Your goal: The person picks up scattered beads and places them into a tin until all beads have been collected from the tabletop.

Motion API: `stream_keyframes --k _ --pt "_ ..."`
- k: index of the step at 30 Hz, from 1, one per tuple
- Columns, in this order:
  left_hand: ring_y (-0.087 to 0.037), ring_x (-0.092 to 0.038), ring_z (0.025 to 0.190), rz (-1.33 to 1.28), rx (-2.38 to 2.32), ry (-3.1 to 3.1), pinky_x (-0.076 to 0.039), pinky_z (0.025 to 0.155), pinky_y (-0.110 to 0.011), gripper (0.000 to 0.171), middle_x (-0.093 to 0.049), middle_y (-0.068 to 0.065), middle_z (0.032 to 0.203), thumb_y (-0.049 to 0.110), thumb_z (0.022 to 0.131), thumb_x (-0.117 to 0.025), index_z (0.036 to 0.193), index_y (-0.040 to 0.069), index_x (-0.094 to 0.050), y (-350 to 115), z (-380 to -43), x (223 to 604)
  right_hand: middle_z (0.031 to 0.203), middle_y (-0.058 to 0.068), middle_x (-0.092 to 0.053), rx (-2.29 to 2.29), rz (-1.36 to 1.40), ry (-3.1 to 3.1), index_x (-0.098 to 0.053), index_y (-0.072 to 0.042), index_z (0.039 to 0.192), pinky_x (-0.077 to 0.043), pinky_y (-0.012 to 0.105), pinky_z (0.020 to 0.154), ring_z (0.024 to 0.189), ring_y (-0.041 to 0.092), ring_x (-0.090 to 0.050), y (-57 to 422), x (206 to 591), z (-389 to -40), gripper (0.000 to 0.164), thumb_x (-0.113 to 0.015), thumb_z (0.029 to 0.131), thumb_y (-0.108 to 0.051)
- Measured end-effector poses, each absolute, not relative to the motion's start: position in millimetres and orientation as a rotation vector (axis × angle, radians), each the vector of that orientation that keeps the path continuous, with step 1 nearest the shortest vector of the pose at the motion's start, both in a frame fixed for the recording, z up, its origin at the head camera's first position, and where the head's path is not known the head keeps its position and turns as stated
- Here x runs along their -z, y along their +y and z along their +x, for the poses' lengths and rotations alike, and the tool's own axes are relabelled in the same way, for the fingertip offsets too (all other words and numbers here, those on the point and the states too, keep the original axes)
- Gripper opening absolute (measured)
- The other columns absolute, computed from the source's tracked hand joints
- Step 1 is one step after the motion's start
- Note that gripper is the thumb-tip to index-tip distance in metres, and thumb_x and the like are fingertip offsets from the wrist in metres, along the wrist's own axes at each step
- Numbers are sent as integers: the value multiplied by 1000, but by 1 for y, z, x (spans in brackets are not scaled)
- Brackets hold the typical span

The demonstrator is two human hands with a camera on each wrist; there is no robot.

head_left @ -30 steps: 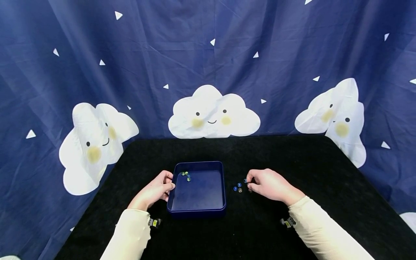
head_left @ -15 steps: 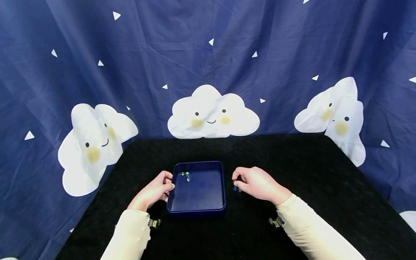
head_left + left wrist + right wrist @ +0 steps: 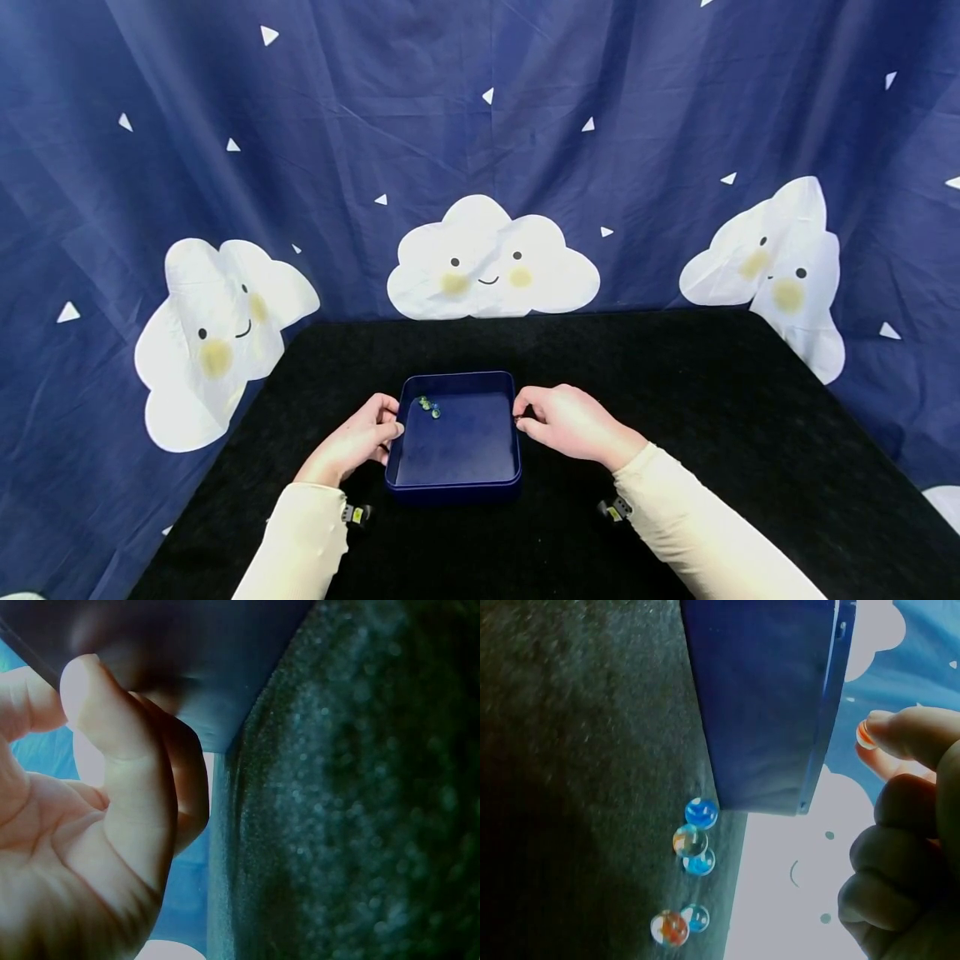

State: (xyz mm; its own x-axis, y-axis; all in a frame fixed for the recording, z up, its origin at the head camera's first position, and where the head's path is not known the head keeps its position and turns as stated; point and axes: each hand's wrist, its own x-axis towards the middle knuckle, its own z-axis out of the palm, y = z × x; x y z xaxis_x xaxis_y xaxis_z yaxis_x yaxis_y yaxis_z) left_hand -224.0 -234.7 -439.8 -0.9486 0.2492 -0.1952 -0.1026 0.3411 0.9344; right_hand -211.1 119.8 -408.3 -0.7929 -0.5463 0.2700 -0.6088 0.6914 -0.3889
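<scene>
A dark blue square box (image 3: pixel 465 446) stands on the black cloth, with several glass marbles (image 3: pixel 426 404) inside near its back left corner. My left hand (image 3: pixel 362 437) grips the left wall, its thumb by the rim, as the left wrist view also shows. Between thumb and index finger, my right hand (image 3: pixel 573 425) pinches an orange-and-clear marble (image 3: pixel 864 735). That hand is just outside the right rim, about level with the top edge. Beneath it, the right wrist view shows loose marbles on the cloth, among them a blue marble (image 3: pixel 701 813) and a red-orange marble (image 3: pixel 670 928); in the head view the hand hides them.
Black cloth (image 3: pixel 675 392) spreads around the box on all sides. Behind the table hangs a blue curtain (image 3: pixel 322 167) printed with white smiling clouds and small triangles.
My right hand has moved left from the loose marbles to the box's right rim, carrying a marble. The left hand and the box have stayed in place.
</scene>
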Motion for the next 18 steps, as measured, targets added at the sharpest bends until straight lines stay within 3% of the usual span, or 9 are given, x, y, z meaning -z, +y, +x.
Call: stream_keyframes --k 12,18 --pt "-23 -52 70 134 -1647 2315 -53 56 -39 35 -48 -10 92 -1 93 -55 124 -2 -39 -234 -224 439 60 -14 -42 -695 973 -2788 -66 -27 99 -41 26 54 50 2 -40 107 408 -216 9 -72 92 -28" --pt "-23 -53 70 132 -1645 2310 -54 56 -39 35 -48 -11 92 -1 93 -55 124 -3 -38 -234 -223 438 61 -14 -44 -670 963 -2843 -68 -25 107 -41 27 53 51 3 -42 104 411 -217 16 -71 93 -31"
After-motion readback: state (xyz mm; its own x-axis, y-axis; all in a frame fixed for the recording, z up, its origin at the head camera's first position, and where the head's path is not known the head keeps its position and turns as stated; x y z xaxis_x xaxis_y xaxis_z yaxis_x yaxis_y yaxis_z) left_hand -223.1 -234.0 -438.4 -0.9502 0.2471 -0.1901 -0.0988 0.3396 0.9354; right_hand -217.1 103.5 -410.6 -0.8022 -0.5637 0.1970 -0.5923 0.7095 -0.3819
